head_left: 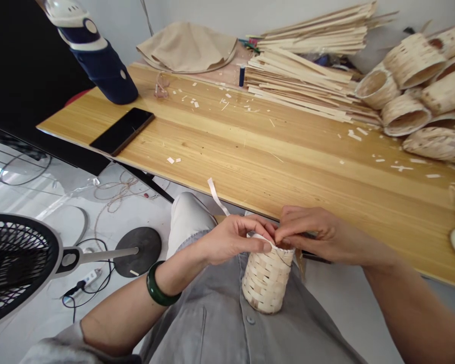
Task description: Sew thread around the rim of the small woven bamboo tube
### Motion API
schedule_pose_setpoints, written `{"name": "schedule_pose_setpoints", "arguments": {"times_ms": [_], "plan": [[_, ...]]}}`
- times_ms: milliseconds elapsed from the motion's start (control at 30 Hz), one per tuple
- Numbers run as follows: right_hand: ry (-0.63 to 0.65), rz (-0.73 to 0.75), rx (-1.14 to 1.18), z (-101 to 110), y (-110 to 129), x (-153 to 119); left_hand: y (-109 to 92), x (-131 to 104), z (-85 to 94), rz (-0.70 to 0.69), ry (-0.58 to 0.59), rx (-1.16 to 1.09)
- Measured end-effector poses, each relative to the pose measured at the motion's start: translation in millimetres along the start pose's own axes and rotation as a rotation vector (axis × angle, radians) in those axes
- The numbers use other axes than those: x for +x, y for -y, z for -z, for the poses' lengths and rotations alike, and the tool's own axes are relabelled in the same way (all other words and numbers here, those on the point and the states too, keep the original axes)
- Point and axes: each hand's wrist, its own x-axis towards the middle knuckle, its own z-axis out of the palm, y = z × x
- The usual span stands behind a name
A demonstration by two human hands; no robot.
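A small woven wood-strip basket (267,280) rests upright but slightly tilted on my lap, its open rim facing up. My left hand (240,237) pinches the near-left rim, thumb outside and fingers over the edge. At the far-right side of the same rim, my right hand (318,233) is closed, its fingertips pressed together; what they hold is hidden. A thin dark thread (284,259) runs along the upper wall and rim. From behind my left hand a pale flat strip (217,196) sticks out toward the table edge.
The wooden table (227,136) carries a phone (123,131), a dark blue bottle (106,71), a thread spool (241,76), stacked wood strips (299,81), several woven cylinders (405,114) and scattered scraps. Left of me stands a fan (18,268), with cords on the floor.
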Motion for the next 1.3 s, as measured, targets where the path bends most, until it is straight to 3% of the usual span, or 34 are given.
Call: {"name": "schedule_pose_setpoints", "arguments": {"times_ms": [267, 367, 500, 733, 867, 967, 1067, 1233, 1300], "plan": [[0.007, -0.024, -0.016, -4.1, -0.5, 2.9, 4.7, 2.6, -0.1, 0.010, -0.054, -0.027], [-0.034, -0.131, -0.029, -3.5, -0.9, 2.3, 4.0, 2.1, 0.0, 0.039, -0.084, -0.041], [-0.043, -0.260, 0.010, 1.7, -0.3, 0.2, 0.1, 1.7, 1.1, 0.037, -0.043, 0.015], [-0.010, -0.135, 0.010, -1.0, 0.7, 5.2, -0.5, 1.7, 2.5, 0.020, -0.051, 0.036], [-0.178, -0.146, -0.138, 5.0, 6.1, 2.2, -10.7, -4.0, 2.0, -0.003, -0.114, 0.067], [-0.321, -0.184, -0.014, 14.0, 9.0, -11.4, -25.5, -13.7, 2.4, -0.080, -0.147, 0.164], [-0.378, -0.237, 0.243, 18.8, 6.2, -30.6, -40.3, -25.6, 4.3, -0.206, -0.242, 0.309], [-0.362, -0.013, 0.456, 16.2, -9.9, -57.0, -54.3, -39.7, 12.9, -0.436, -0.537, 0.408], [-0.400, 0.000, 0.482, 14.1, -17.0, -64.8, -57.1, -41.9, 18.2, -0.506, -0.671, 0.381]]}}
